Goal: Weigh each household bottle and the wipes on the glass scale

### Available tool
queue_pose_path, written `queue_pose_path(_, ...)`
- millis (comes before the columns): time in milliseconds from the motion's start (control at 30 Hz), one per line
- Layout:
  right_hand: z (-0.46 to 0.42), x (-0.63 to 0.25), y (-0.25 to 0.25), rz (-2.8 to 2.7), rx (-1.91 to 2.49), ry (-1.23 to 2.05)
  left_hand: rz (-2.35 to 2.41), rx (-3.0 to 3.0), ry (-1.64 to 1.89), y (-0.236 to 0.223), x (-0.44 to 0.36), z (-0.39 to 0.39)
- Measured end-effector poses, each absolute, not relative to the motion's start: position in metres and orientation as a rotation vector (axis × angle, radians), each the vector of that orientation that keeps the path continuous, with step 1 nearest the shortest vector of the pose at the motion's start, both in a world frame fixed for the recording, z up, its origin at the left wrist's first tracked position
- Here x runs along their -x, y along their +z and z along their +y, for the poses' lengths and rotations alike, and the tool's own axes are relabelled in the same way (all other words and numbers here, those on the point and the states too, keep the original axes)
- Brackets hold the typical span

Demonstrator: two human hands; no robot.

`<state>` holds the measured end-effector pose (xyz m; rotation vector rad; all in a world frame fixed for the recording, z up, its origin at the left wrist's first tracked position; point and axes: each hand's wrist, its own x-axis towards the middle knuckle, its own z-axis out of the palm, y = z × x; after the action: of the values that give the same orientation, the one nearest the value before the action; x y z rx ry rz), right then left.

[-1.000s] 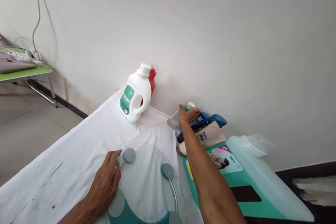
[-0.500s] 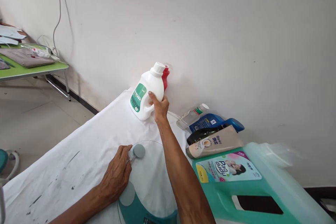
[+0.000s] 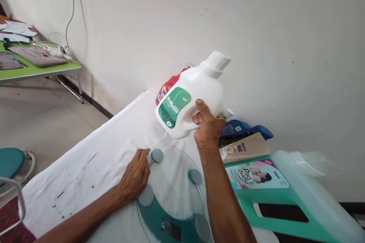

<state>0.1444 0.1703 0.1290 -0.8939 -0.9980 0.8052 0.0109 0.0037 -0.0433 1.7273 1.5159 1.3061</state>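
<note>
My right hand (image 3: 207,126) grips the handle of a white detergent bottle (image 3: 189,100) with a green label and white cap, holding it tilted in the air above the far edge of a round glass scale (image 3: 171,193). My left hand (image 3: 136,176) rests on the white cloth at the scale's left rim, fingers curled against the rim by a grey pad. A red bottle (image 3: 168,85) stands by the wall behind the white one.
Lying bottles, blue (image 3: 245,128) and beige (image 3: 246,148), sit by the wall next to a large teal jug (image 3: 285,197). The white cloth (image 3: 94,167) has dark marks. A green table (image 3: 37,66) stands at the left, and a teal chair (image 3: 11,161) by the left edge.
My right hand went from the small bottle by the wall to the white detergent bottle, took its handle and lifted it, tilted, toward the scale. My left hand stayed at the scale's rim.
</note>
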Motion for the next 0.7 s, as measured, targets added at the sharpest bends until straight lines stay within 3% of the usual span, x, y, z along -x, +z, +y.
queue_pose_path(167,0.094,-0.189,0.148,-1.115,0.943,0.729,1.551,-1.827,1.247,-0.046,-0.007,0.006)
queue_pose_path(367,0.017,-0.218,0.123,-1.015,1.055,0.756,1.566,-1.897,1.172,-0.046,-0.002,0.008)
queue_pose_path(700,-0.005,-0.232,0.088,-0.969,1.079,0.657,1.58,-1.898,1.128,-0.044,0.001,0.011)
